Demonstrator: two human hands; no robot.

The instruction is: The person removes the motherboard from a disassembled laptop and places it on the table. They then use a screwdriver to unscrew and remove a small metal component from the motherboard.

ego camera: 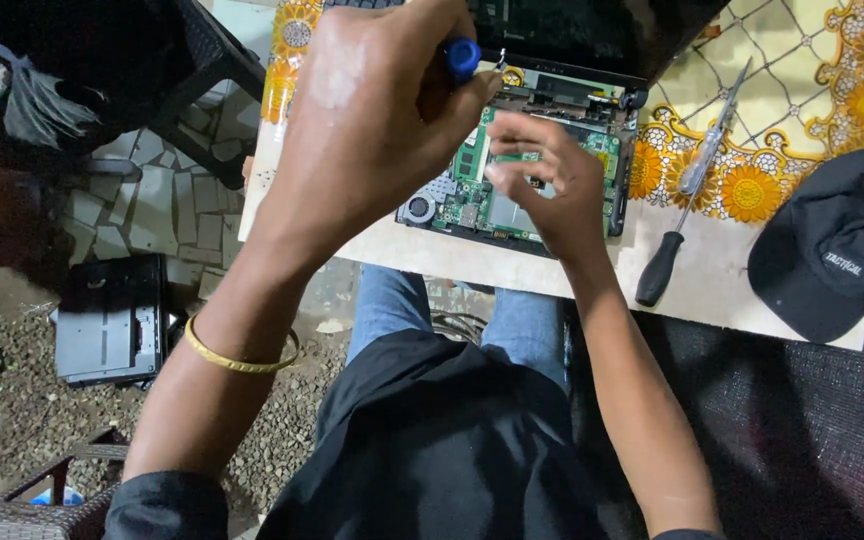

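Nearest the camera, the person's dark shirt and blue jeans fill the lower frame, both forearms reaching forward over the lap. The left forearm carries a thin gold-coloured metal bangle [240, 358].

The left hand [372, 120] is raised above the work, fingers clenched around a blue-handled screwdriver [461, 57]; only the handle's rounded end shows, so the tip's position cannot be told. The grip appears suited to turning the tool from above.

The right hand [542, 185] rests on the opened small laptop with an exposed green circuit board [472, 195], fingers curled and pinched together over the board's middle; whether they hold a small part cannot be told. The hand appears placed to steady the unit.

The laptop lies on a pale slab tabletop [512, 270] at the near edge, within easy reach (its round cooling fan sits at the near left corner). Both hands cover much of the board.

To the right lie a black-handled long-shaft screwdriver [682, 215] and a black fabric cap [837, 240], well apart from the laptop. A yellow floral patterned cloth [812, 110] covers the far tabletop. On the ground at left sits a black flat rectangular panel [112, 320].
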